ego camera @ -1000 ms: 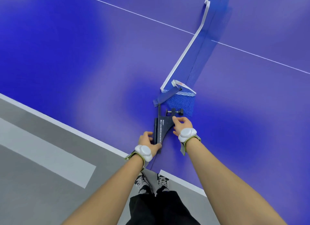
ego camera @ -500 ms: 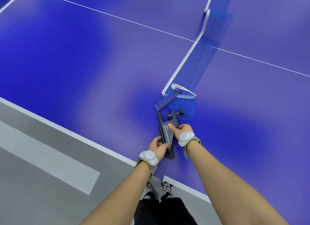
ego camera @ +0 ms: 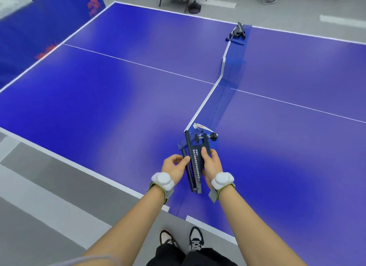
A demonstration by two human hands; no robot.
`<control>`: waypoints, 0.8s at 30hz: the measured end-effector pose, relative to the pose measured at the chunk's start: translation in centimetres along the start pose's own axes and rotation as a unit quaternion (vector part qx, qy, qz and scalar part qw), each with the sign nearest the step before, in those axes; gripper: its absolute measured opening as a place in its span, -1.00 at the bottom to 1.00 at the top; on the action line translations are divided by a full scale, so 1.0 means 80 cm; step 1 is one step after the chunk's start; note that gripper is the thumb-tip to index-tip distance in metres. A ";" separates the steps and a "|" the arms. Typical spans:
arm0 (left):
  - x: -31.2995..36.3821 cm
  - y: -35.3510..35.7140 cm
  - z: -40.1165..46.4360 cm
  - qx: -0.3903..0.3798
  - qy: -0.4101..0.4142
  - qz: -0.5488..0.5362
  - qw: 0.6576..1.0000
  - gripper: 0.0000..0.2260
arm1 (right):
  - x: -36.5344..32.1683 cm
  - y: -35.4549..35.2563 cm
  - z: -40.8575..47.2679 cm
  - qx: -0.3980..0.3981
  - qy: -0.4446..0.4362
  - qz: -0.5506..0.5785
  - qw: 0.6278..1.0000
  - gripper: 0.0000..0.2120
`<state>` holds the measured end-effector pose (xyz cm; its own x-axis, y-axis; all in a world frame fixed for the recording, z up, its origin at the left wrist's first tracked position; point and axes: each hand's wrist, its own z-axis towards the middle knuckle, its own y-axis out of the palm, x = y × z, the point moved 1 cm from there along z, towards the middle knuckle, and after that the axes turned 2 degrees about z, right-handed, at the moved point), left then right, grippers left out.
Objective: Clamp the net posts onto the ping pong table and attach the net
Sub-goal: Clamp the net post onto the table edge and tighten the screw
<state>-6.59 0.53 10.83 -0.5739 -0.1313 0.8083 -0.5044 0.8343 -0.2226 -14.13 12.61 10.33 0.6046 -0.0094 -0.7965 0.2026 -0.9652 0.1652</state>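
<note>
Table (ego camera: pixel 103 99): blue top with white lines; person stands at its near side edge, by the middle gap.
Near post (ego camera: pixel 196 156): dark clamp post, held just above the table's near edge, screw knob end pointing away from the person.
Right hand (ego camera: pixel 211 163): fingers curled round the post body, thumb laid on its printed face.
Left hand (ego camera: pixel 175 165): thumb and fingertips pinch the post's thin rod (ego camera: pixel 188 169) on its left side.
Net (ego camera: pixel 219 99): lies slack and flat across the table's middle; its near end is bunched under the post's knob.
Far post (ego camera: pixel 238 31): lies at the table's far edge, at the net's other end.
Wrists: white bands on both.
</note>
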 end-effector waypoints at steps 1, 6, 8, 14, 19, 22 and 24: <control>0.016 -0.003 -0.006 -0.002 -0.014 -0.033 0.999 -0.81 | -0.009 0.004 -0.004 0.006 -0.006 0.016 1.000 -0.62; 0.078 -0.021 -0.040 -0.044 -0.090 -0.304 0.947 -0.70 | -0.045 0.020 -0.016 0.071 -0.036 0.186 0.979 -0.74; 0.090 -0.024 -0.046 -0.094 -0.092 -0.355 0.926 -0.51 | -0.053 0.020 -0.021 0.102 -0.043 0.218 0.970 -0.66; 0.112 -0.022 -0.051 -0.142 -0.059 -0.382 0.911 -0.52 | -0.052 0.030 -0.033 0.126 -0.049 0.234 0.963 -0.47; 0.121 -0.035 -0.045 -0.133 -0.054 -0.406 0.903 -0.49 | -0.055 0.039 -0.035 0.101 -0.040 0.283 0.953 -0.59; 0.124 -0.041 -0.046 -0.140 -0.039 -0.437 0.888 -0.51 | -0.057 0.039 -0.034 0.114 -0.045 0.306 0.944 -0.54; 0.121 -0.044 -0.049 -0.143 -0.026 -0.463 0.874 -0.53 | -0.058 0.036 -0.034 0.144 -0.048 0.329 0.932 -0.47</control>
<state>-7.88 -1.57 21.56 -0.0365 -0.8397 0.5419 -0.5909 0.4554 0.6659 -14.22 10.59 16.09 0.4509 -0.6346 -0.6277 -0.4111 -0.7719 0.4850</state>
